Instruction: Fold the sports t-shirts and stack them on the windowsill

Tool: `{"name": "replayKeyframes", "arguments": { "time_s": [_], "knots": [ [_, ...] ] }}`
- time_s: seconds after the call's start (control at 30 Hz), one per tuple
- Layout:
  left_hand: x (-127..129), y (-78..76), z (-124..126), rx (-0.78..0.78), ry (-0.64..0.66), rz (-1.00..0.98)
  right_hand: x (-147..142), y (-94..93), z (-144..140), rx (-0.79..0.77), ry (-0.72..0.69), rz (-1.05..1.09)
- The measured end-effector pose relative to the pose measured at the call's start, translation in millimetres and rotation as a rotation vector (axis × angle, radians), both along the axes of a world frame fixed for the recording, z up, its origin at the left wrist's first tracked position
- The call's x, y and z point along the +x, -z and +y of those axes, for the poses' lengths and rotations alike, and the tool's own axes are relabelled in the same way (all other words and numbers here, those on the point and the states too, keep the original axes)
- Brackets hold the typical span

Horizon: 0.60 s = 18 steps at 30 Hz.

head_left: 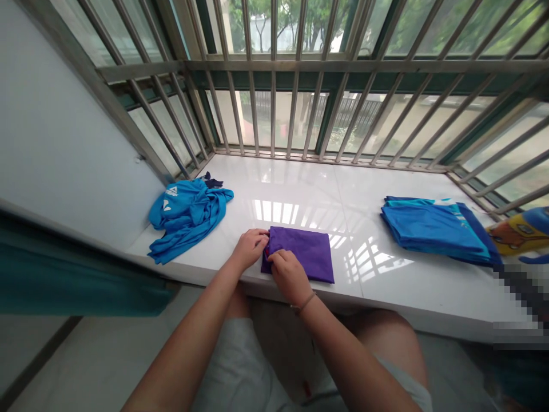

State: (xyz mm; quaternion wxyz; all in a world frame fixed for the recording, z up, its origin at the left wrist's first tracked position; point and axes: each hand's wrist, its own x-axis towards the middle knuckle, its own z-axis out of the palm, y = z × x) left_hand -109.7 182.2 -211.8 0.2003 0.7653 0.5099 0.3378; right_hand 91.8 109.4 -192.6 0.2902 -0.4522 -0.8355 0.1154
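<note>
Domestic interior, a bay window in a home, used as a laundry-folding spot. Evidence: a wide white glossy sill (300,194) at sitting height; metal security bars (295,109) enclosing the window on three sides, with trees and a yard beyond; a teal curtain (64,274) at the left edge; a crumpled blue shirt (186,214), a folded purple garment (306,252) and a stack of folded blue clothes (433,229) on the sill; a plush toy (521,232) at far right.
</note>
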Motion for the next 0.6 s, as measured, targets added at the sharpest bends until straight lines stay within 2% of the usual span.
{"name": "replayKeyframes", "arguments": {
  "time_s": [0.07,0.13,0.3,0.4,0.47,0.6],
  "knots": [
    [-0.7,-0.1,0.6,-0.022,-0.021,-0.044,5.3,-2.4,2.3,0.038,0.036,0.146],
    [-1.0,0.4,1.3,-0.039,-0.044,-0.066,7.4,-4.7,3.5,0.087,0.025,0.183],
    [1.2,3.0,1.9,-0.005,-0.03,0.004,2.1,0.2,-5.2,0.148,-0.207,-0.136],
    [2.1,2.5,0.9,0.008,-0.031,0.009,0.6,3.1,-13.4,0.113,-0.233,-0.162],
    [1.9,1.0,0.2,0.018,-0.031,-0.01,0.7,1.4,-16.1,0.062,-0.173,-0.094],
    [0.6,-1.2,-0.4,0.061,-0.103,-0.045,-4.5,-8.5,-10.9,-0.048,0.08,-0.038]
  ]
}}
